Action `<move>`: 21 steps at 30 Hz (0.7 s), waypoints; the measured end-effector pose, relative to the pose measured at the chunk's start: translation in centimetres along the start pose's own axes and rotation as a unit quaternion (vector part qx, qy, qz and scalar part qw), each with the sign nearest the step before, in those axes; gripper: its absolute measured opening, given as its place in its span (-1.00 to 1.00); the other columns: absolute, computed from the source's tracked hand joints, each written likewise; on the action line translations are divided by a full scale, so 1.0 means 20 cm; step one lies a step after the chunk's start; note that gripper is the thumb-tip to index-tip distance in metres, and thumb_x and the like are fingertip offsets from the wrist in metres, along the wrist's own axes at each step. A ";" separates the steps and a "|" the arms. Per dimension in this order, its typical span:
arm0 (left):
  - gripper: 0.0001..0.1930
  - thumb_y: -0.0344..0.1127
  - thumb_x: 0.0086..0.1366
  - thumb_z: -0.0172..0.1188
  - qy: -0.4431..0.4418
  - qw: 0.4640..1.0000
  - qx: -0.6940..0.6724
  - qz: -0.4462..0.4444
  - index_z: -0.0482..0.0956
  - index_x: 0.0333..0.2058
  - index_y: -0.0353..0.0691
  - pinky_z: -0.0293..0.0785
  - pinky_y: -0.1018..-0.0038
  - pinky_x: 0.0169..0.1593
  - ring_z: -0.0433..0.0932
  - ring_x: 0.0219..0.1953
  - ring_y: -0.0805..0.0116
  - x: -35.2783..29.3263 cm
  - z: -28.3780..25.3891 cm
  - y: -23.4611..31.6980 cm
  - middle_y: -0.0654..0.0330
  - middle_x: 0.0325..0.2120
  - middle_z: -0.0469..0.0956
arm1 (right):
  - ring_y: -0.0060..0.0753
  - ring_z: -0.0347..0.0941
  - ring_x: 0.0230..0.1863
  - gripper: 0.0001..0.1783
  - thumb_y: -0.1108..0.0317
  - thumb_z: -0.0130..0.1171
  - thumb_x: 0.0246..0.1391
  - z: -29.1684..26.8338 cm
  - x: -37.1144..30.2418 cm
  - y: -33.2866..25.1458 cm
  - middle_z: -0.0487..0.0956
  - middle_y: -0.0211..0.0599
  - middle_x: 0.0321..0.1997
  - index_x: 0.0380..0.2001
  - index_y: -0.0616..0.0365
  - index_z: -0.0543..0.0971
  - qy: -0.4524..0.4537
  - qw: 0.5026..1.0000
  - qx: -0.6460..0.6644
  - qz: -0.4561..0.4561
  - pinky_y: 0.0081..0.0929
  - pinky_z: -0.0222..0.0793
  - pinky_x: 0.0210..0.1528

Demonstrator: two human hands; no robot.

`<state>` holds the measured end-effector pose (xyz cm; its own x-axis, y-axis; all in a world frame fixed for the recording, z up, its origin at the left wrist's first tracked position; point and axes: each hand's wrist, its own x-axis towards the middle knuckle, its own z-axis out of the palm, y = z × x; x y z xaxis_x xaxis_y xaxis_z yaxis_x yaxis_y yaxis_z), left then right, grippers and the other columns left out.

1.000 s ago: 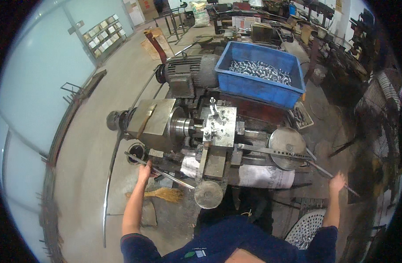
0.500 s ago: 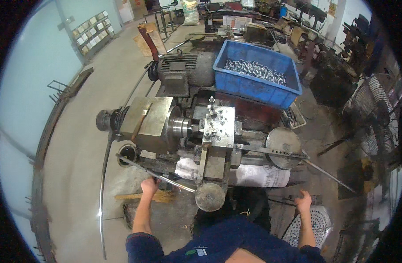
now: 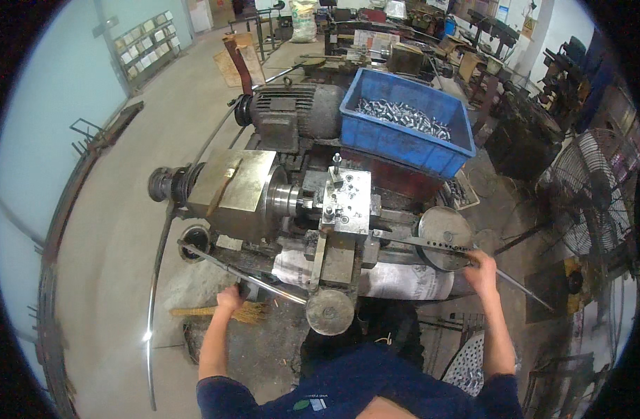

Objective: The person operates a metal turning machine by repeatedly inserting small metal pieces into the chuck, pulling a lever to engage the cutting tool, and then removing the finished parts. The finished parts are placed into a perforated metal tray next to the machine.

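Observation:
A small lathe stands before me, with a headstock (image 3: 229,185), a shiny spindle nose (image 3: 285,200) and a square tool post (image 3: 348,202). My right hand (image 3: 481,272) is closed at the outer end of a flat lever with a row of holes (image 3: 425,242), beside a round metal disc (image 3: 444,227). My left hand (image 3: 229,299) is low on the left with curled fingers, at a small dark part whose kind I cannot make out. Just above it slopes a long metal rod (image 3: 246,274). Another round disc (image 3: 330,312) sits at the front of the cross slide.
Behind the lathe, a blue crate (image 3: 407,143) holds many small shiny metal parts, next to a finned motor (image 3: 295,112). A straw broom (image 3: 246,312) lies below my left hand. A perforated metal seat (image 3: 467,363) is at lower right, with a large fan (image 3: 589,192) beyond.
My right hand has moved up and forward from beside the machine to the lever's end. My left hand stays low at the left, near the same dark part. The view has shifted slightly.

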<state>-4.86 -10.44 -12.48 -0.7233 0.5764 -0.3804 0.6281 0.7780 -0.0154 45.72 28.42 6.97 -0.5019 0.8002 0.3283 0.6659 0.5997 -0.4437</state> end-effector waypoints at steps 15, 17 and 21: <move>-0.53 -0.15 0.03 0.18 0.289 0.921 -0.132 -0.226 0.40 -0.07 -0.15 0.39 0.25 -0.15 0.48 -0.23 0.06 -0.79 -0.57 -0.83 0.02 -0.35 0.53 | -0.05 0.36 -0.35 -0.77 0.30 0.10 -0.58 0.82 0.65 -1.45 0.53 -0.10 -0.53 -0.67 0.11 0.59 -0.142 0.932 -0.002 -0.334 -0.28 0.31 -0.25; -0.53 -0.12 0.01 0.19 0.271 0.921 -0.112 -0.256 0.42 -0.08 -0.14 0.40 0.25 -0.15 0.49 -0.23 0.06 -0.75 -0.52 -0.96 0.01 -0.35 0.53 | -0.02 0.35 -0.42 -0.83 0.30 0.09 -0.62 0.88 0.66 -1.49 0.50 -0.10 -0.65 -0.79 0.10 0.56 -0.142 0.936 -0.018 -0.322 -0.27 0.29 -0.28; -0.70 -0.22 0.00 0.10 0.207 0.927 -0.040 -0.309 0.55 -0.23 -0.08 0.44 0.24 -0.18 0.53 -0.27 0.05 -0.63 -0.59 -1.12 -0.01 -0.39 0.55 | 0.00 0.35 -0.47 -0.82 0.29 0.09 -0.61 0.88 0.66 -1.51 0.50 -0.11 -0.67 -0.77 0.09 0.57 -0.150 0.934 0.015 -0.323 -0.29 0.31 -0.28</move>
<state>-13.18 -32.23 3.68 -0.9967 0.0470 0.0658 0.0446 0.9983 -0.0367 9.25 20.83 10.12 -0.9292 0.2306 0.2888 0.1561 0.9532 -0.2589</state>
